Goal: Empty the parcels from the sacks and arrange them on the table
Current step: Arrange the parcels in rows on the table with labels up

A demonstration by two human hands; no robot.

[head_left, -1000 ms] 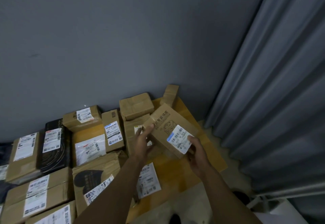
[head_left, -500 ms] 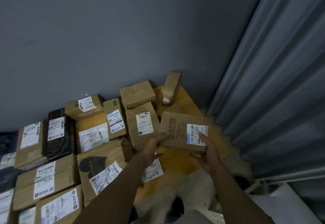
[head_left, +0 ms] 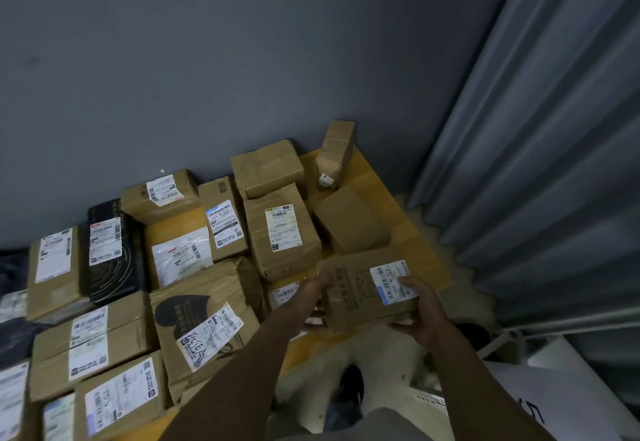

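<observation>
While over table point(head_left: 426, 258), parcel point(head_left: 358, 297) between fingers: left hand point(head_left: 310, 304), right hand point(head_left: 421, 314).

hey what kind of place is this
Probably a parcel sorting or storage room: labelled cardboard parcels cover a wooden table against a grey wall, with a curtain beside it.

Edge parcels point(head_left: 11, 397) cropped, held parcel point(head_left: 356, 302) label point(head_left: 389, 278) blurred

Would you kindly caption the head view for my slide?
Left hand and right hand hold a labelled parcel over the table.
</observation>
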